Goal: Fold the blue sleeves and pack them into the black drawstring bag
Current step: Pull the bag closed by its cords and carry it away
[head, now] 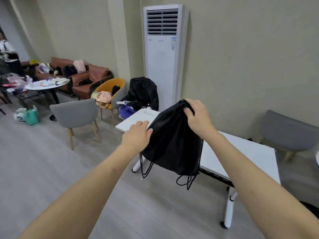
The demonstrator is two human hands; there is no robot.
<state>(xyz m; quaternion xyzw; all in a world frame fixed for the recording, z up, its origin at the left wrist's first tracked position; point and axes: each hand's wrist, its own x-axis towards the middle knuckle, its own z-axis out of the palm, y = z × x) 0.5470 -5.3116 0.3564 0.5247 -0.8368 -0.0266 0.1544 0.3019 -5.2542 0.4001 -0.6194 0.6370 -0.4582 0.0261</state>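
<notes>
The black drawstring bag (pixel 174 144) hangs in the air over the near edge of the white table (pixel 245 152), its cords dangling below it. My right hand (pixel 198 116) grips the gathered top of the bag. My left hand (pixel 138 135) holds the bag's left edge, fingers curled on the fabric. The bag's mouth looks bunched together. No blue sleeves show in this view; whether they are inside the bag cannot be told.
A white floor-standing air conditioner (pixel 164 54) stands behind the table. A grey chair (pixel 76 114) and an orange chair (pixel 112 94) with clothes are to the left, another grey chair (pixel 290 133) to the right. A cluttered round table (pixel 46 85) and brown sofa (pixel 89 78) sit farther left.
</notes>
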